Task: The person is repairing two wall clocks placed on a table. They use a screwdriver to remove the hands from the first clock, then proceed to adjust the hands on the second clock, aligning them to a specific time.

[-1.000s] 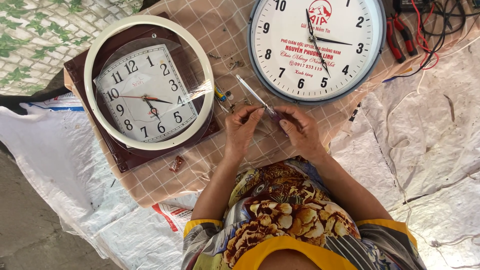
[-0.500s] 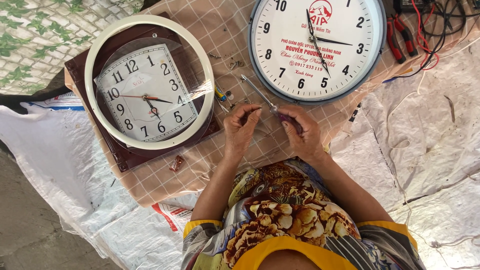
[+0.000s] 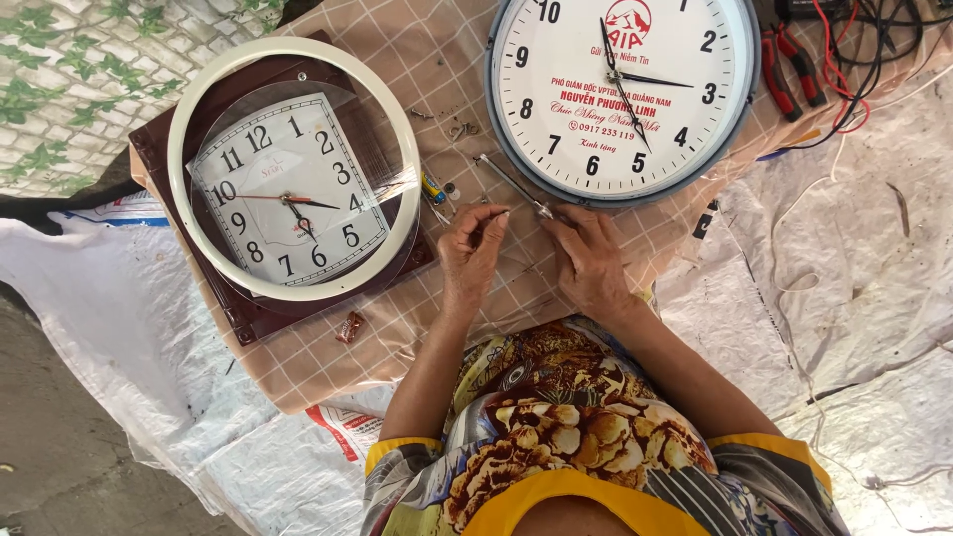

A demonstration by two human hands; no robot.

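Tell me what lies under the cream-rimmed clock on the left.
The cream-rimmed clock rests on a dark brown square board, which lies on the checked tan cloth. The clock covers most of the board, so anything between them is hidden.

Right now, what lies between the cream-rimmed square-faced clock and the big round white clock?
Head view: small loose metal parts and a blue-yellow cylinder on the checked cloth.

Checked cloth [image 3: 397, 60] matt, woven; clock rim [image 3: 298, 288] glossy plastic; screwdriver [image 3: 511, 185] shaft probably bare metal; tarp [image 3: 854, 298] crinkled

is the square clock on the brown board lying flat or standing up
Lying flat: the square clock rests face up on the brown board, under a cream ring.
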